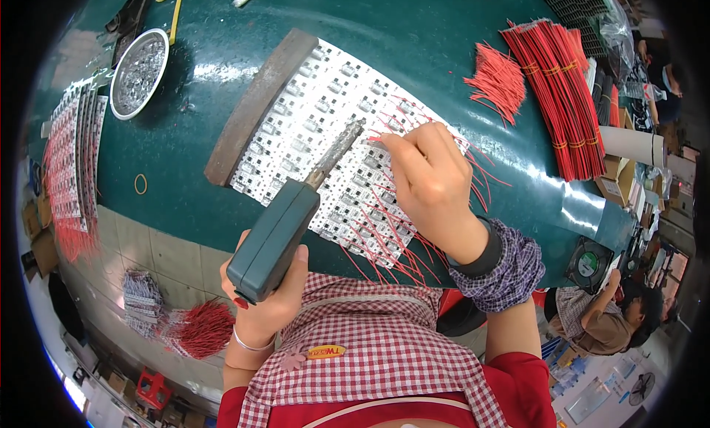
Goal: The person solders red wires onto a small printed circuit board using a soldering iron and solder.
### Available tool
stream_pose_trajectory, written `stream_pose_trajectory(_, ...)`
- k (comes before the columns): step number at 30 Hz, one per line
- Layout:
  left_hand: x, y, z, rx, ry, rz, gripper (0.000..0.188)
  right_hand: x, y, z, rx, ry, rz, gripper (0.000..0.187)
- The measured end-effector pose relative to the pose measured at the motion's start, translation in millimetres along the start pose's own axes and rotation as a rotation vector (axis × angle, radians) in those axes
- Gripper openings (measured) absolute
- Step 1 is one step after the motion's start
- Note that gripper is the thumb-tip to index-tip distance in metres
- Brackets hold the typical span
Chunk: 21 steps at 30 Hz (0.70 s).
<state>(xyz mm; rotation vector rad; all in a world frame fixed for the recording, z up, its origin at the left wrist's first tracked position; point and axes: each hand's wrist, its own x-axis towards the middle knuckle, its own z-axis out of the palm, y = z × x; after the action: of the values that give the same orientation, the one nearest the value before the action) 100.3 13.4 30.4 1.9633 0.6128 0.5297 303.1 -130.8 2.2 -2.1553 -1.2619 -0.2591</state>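
Observation:
My left hand (268, 315) is closed around the handle of a dark green soldering gun (275, 234). Its crusted metal tip points up and right, over a white panel of small circuit boards (302, 139). My right hand (433, 180) is closed in a pinch above the panel, close to that tip. A short red end of a wire (375, 139) sticks out from its fingertips. Several red wires (375, 239) fan out from the panel's right and near parts. A heavy brown metal bar (259, 106) lies along the panel's left edge.
A white bowl of metal scraps (139, 74) and a stack of wired panels (70, 158) are at left. Loose red wires (497, 80) and tied red wire bundles (558, 95) lie at right. A small fan (589, 263) sits near the right edge; another person (606, 313) is beyond.

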Motion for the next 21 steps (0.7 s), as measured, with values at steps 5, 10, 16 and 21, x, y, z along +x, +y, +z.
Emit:
stream_pose_trajectory(5,1.5,0.1,-1.9,0.023,-0.024,0.03,0.018,-5.0,-8.5,2.6,-0.014,-0.027,0.018,0.028)
stream_pose_trajectory(10,0.9,3.7,-2.0,-0.021,-0.039,-0.042,0.017,-6.8,-10.9,8.3,-0.032,-0.013,0.028,0.028)
stream_pose_trajectory(16,4.4,5.5,-2.8,-0.04,-0.072,-0.032,0.017,-7.1,-11.2,10.3,-0.025,-0.012,0.04,0.025)
stream_pose_trajectory(21,6.5,5.8,-2.9,-0.013,-0.096,0.014,0.018,-6.7,-10.3,12.2,0.001,0.003,0.048,0.026)
